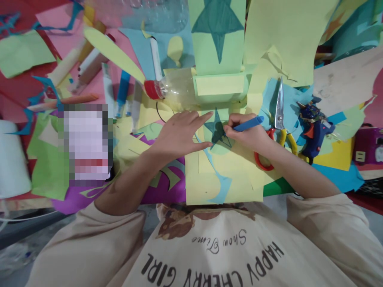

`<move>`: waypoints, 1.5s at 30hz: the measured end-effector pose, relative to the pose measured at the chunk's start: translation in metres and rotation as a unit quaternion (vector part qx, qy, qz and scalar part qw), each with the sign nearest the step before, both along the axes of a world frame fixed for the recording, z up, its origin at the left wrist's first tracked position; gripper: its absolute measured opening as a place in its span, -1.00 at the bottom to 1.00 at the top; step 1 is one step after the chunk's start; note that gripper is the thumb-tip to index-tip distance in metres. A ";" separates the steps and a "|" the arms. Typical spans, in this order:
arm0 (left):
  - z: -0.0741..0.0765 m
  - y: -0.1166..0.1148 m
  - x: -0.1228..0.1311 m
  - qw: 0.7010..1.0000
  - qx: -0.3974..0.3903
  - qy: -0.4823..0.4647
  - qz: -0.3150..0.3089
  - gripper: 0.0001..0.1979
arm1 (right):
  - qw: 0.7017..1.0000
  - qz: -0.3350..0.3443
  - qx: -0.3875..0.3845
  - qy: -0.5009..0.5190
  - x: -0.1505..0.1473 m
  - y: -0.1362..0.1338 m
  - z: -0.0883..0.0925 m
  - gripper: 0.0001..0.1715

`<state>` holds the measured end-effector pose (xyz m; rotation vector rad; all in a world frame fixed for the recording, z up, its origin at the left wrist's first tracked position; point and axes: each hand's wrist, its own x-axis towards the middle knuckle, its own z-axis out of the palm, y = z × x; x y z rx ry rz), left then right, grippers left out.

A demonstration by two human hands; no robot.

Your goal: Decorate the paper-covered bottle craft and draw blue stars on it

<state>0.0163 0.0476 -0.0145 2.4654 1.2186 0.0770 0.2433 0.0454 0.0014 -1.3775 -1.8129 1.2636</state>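
A blue marker (248,123) is gripped in my right hand (249,133), its tip hidden near the paper. Beneath it, a partly coloured star (216,124) in blue-green lies on a light green paper piece (228,150). My left hand (182,133) rests at the star's left side, thumb and forefinger spread on the paper. Just above, the light green paper wraps a clear plastic bottle (178,89) with a red cap (153,89), lying on its side. A larger star (218,24) fills the paper beyond the bottle.
Scissors (279,115) with red and yellow handles lie right of my right hand, beside a blue glue gun (315,135). Several markers (122,91) lie at the upper left, near a pixelated rectangular object (86,143). Paper scraps cover much of the table.
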 end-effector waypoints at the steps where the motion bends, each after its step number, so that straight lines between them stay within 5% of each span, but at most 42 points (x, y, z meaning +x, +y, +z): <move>1: 0.000 0.000 0.000 1.000 -0.002 -0.001 0.000 0.00 | 1.000 0.003 0.000 0.000 0.000 0.000 0.000 -0.61; 45: -0.001 0.000 0.000 1.000 0.007 -0.003 -0.004 -0.10 | 0.999 0.046 -0.001 -0.012 0.002 -0.002 -0.001 -0.58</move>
